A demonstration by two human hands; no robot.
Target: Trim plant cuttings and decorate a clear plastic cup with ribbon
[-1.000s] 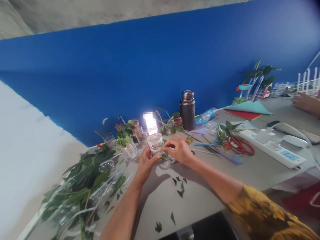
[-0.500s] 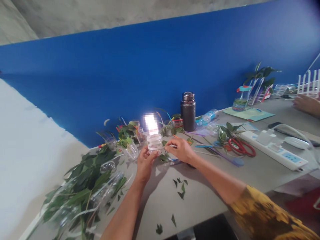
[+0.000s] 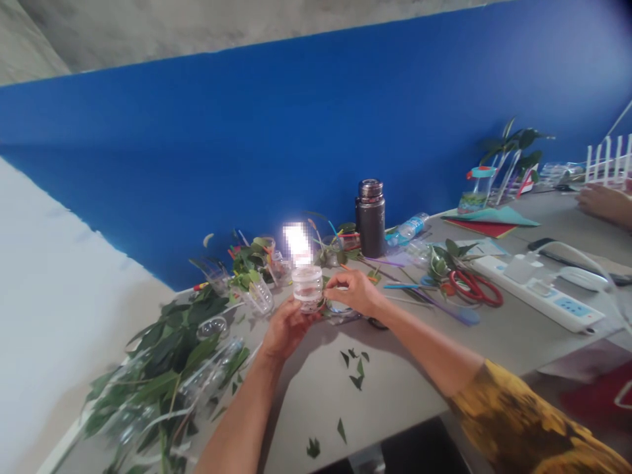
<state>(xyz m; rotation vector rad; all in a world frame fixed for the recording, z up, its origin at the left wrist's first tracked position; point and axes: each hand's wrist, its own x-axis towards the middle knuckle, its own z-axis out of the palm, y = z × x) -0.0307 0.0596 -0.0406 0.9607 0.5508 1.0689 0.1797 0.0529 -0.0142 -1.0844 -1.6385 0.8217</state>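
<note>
My left hand (image 3: 289, 329) is wrapped round the lower part of a clear plastic cup (image 3: 307, 280), which looks like a cut bottle piece. A white strip (image 3: 307, 298) runs round the cup's middle. At the cup's right side my right hand (image 3: 356, 293) is closed in a pinch on the end of this strip; its fingertips partly hide it. A bright light, blurred in the picture, glows just behind the cup's top. Small cut leaf pieces (image 3: 359, 375) lie on the table in front of my hands.
Leafy branches (image 3: 172, 349) and clear plastic pieces cover the left side. Behind stand a dark thermos (image 3: 370, 220) and a lying bottle (image 3: 411, 228). Red-handled scissors (image 3: 476, 289) and a white power strip (image 3: 538, 293) lie on the right. Another person's hand (image 3: 605, 201) rests at far right.
My left hand has shifted its grip lower round the cup, and the cup has turned. My right hand stays pinched beside it. The paper at the back right has lifted, showing red beneath.
</note>
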